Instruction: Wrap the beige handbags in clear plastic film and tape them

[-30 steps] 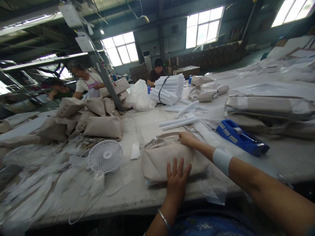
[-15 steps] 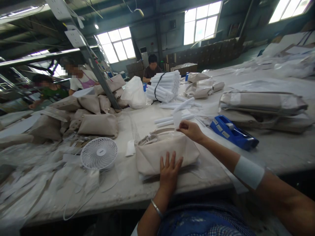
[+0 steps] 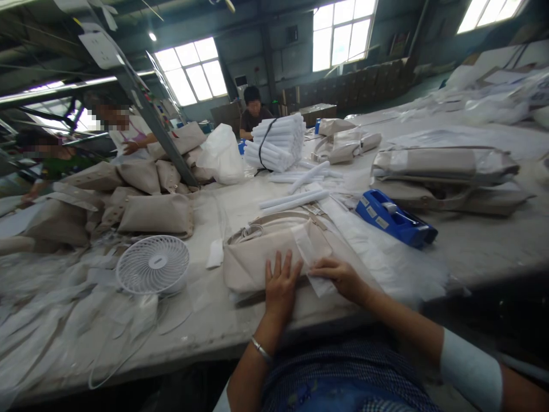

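A beige fabric bag [image 3: 257, 252] with a strap and metal ring lies flat on the table in front of me. My left hand [image 3: 279, 283] rests on the bag's near edge, fingers stretched out flat. Beside it, my right hand [image 3: 341, 277] pinches a clear strip of plastic or tape [image 3: 309, 252] that runs over the bag from its top to the near edge. A clear plastic sheet [image 3: 386, 257] lies under and to the right of the bag.
A blue tape dispenser [image 3: 394, 218] sits to the right, a small white fan [image 3: 153, 265] to the left. Beige bags [image 3: 154, 213] pile at left and wrapped ones [image 3: 441, 166] at right. White tubes [image 3: 278, 146] are stacked behind. Three people work at the far side.
My right hand came from the bag's far edge back to its near edge, drawing the clear strip over the bag. My left hand stayed flat on the bag.
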A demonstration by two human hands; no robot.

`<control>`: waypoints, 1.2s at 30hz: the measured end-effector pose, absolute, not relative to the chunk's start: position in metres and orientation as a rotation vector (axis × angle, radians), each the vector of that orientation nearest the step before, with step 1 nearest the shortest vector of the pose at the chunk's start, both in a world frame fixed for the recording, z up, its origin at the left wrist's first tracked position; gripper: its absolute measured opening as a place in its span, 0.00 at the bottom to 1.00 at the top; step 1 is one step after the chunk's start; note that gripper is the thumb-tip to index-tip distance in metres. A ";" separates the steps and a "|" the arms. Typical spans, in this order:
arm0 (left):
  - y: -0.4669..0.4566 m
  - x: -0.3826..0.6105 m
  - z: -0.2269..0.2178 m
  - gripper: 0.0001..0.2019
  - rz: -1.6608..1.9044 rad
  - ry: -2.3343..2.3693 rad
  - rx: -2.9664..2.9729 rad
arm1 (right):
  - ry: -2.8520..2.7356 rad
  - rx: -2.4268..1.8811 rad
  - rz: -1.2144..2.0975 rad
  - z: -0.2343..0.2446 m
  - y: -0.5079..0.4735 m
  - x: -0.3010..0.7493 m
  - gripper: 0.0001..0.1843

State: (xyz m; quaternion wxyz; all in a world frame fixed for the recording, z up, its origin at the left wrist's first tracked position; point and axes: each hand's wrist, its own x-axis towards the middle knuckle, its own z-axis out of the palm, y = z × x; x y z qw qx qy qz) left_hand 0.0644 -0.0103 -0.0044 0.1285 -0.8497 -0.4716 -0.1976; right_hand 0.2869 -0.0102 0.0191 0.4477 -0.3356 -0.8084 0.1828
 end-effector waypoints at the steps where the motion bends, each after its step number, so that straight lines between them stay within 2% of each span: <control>1: -0.011 0.066 -0.002 0.33 -0.570 -1.390 -2.471 | -2.002 -0.822 0.404 0.012 -0.012 0.286 0.17; 6: -0.010 0.072 0.006 0.32 -0.470 -1.240 -2.484 | -2.053 -0.781 0.255 0.000 -0.014 0.286 0.18; 9: -0.006 0.073 0.002 0.28 -0.433 -1.009 -2.519 | -2.139 -0.714 0.319 0.015 -0.016 0.294 0.16; 12: -0.003 0.074 -0.007 0.26 -0.484 -1.001 -2.498 | -2.218 -0.719 0.402 0.039 -0.007 0.300 0.15; 16: -0.003 0.075 -0.013 0.26 -0.518 -1.030 -2.476 | -2.186 -0.945 0.211 0.058 0.036 0.289 0.21; 20: -0.002 0.076 -0.012 0.25 -0.532 -1.029 -2.463 | -2.319 -1.337 0.096 0.044 0.080 0.268 0.34; 22: 0.000 0.077 -0.011 0.24 -0.541 -1.023 -2.459 | -2.341 -1.502 0.085 0.034 0.090 0.263 0.36; 26: 0.002 0.077 -0.012 0.24 -0.546 -1.020 -2.467 | -2.356 -1.587 0.080 0.027 0.099 0.262 0.34; 31: 0.002 0.076 -0.015 0.25 -0.561 -1.048 -2.492 | -2.362 -1.413 0.188 0.029 0.099 0.277 0.27; 36: -0.001 0.074 -0.016 0.27 -0.557 -1.078 -2.539 | -2.136 -1.194 0.304 0.008 0.032 0.312 0.22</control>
